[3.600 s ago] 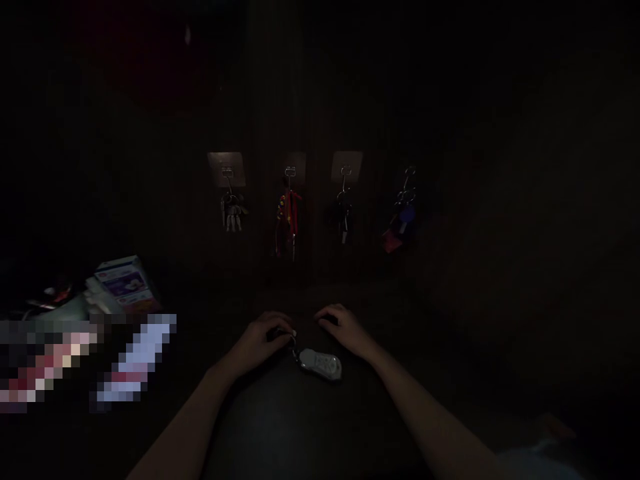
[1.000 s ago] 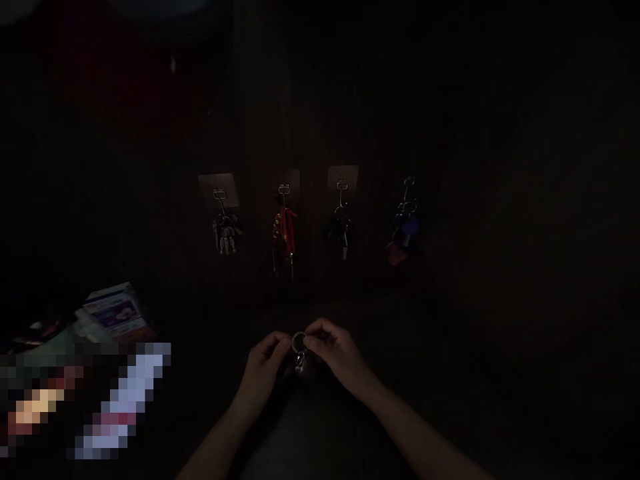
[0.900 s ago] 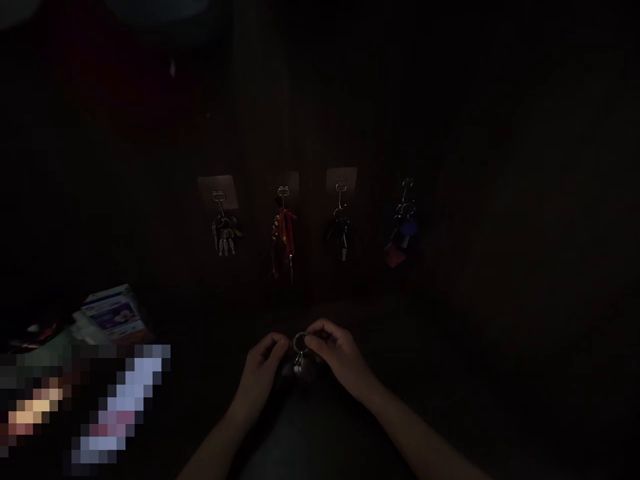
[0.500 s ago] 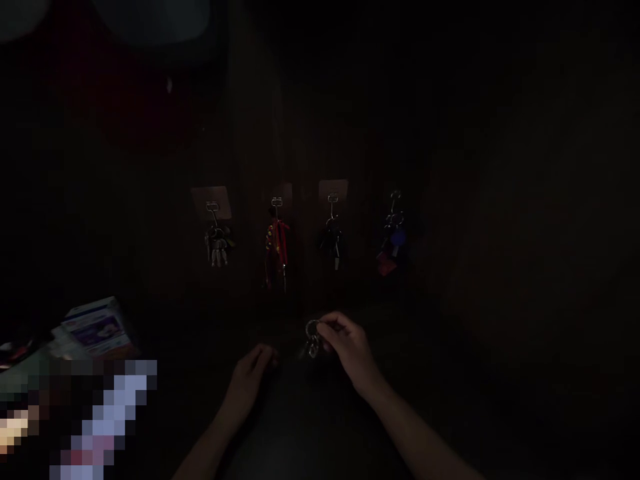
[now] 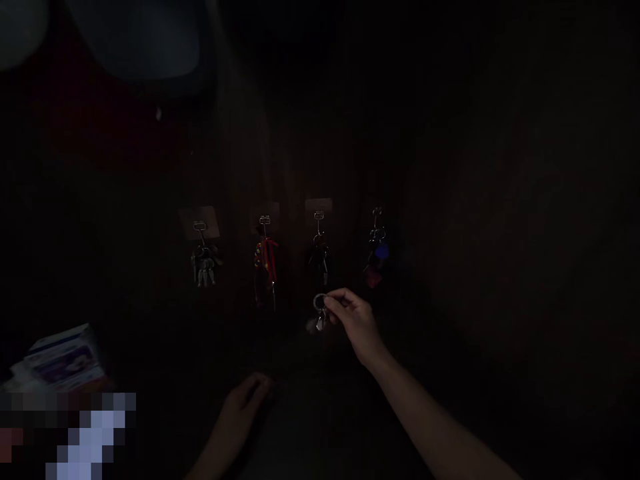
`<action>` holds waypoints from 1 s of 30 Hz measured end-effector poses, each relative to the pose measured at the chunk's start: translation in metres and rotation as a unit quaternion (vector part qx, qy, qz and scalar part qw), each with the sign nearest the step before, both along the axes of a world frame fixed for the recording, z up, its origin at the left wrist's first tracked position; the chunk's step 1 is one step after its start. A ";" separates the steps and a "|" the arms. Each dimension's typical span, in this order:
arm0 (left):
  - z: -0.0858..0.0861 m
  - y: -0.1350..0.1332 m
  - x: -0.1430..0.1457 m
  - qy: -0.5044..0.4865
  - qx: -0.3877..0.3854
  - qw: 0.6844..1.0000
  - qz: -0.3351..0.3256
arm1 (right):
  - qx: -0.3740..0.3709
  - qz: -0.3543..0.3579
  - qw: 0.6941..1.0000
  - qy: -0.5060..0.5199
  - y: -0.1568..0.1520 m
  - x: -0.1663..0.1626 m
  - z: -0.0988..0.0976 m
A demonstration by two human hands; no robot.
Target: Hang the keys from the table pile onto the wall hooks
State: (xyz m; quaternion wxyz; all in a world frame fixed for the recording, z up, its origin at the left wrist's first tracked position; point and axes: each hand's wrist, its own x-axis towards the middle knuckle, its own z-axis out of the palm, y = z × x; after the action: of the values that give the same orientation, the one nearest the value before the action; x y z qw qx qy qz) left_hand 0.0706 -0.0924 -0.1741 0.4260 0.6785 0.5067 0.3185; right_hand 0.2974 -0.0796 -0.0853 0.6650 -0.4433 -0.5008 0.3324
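My right hand (image 5: 356, 325) pinches a metal key ring (image 5: 319, 323) between thumb and fingers. Small metal pieces dangle below the ring, too dim to tell apart. It is held just under the hanging bunches, apart from them. Lower down, my left hand (image 5: 244, 404) has its fingers curled in, and no object shows in it. Four-in-a-row style hooks carry several bunches: silver keys (image 5: 205, 268), keys with a red and yellow strap (image 5: 269, 260), dark keys (image 5: 321, 259), and keys with blue and red tags (image 5: 381, 251).
Pale adhesive plates (image 5: 199, 223) hold the hooks on a dark upright surface. A purple and white box (image 5: 67, 363) stands at the lower left. A large grey rounded thing (image 5: 145, 40) is at the upper left. Much of the scene is very dark.
My right hand has raised the key ring closer to the hanging bunches. My left hand stays low with curled fingers. The view has shifted, so the hooks and the box appear lower and further left.
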 end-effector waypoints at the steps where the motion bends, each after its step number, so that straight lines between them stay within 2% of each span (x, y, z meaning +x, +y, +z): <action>1: 0.001 0.000 0.001 0.003 -0.001 1.000 0.004 | 0.009 -0.005 1.000 0.002 0.003 0.002 0.003; 14: -0.002 -0.001 0.003 0.011 0.007 1.000 0.013 | 0.093 -0.061 0.993 0.029 0.043 0.018 0.050; 20: -0.003 0.001 0.003 0.004 -0.004 1.000 0.013 | 0.125 -0.066 0.990 0.030 0.054 0.017 0.066; 30: 0.015 -0.012 0.005 0.001 -0.010 1.000 -0.001 | 0.124 -0.088 0.988 0.037 0.069 0.013 0.081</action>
State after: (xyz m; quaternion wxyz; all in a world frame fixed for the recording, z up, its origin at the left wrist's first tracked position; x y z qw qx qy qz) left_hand 0.0751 -0.1041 -0.1595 0.4324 0.6753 0.5095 0.3121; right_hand 0.3107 -0.0104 -0.0042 0.7593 -0.3877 -0.4722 0.2239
